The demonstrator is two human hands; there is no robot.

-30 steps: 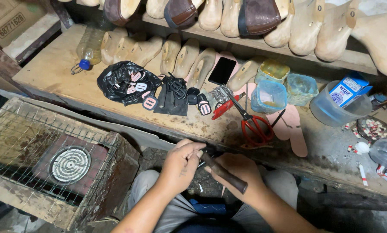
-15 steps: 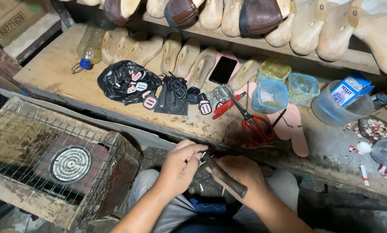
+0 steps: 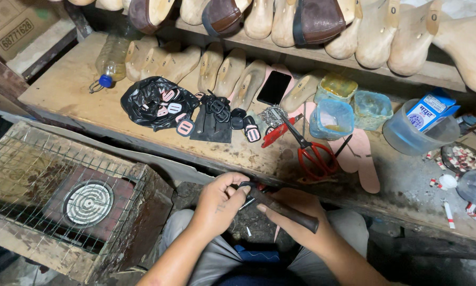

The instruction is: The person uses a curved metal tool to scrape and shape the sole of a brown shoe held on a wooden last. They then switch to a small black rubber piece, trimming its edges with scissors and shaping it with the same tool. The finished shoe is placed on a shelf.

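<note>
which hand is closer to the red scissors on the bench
Right. The right hand sits just below the red scissors; the left hand is farther off, down to their left.

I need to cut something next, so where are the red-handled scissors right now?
In the head view, the red-handled scissors lie on the workbench, right of centre, beside the red utility knife.

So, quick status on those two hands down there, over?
Left hand closed around a small piece over the lap. Right hand gripping a dark-handled tool, its head at the left fingers. Red scissors lie apart on the bench.
</note>
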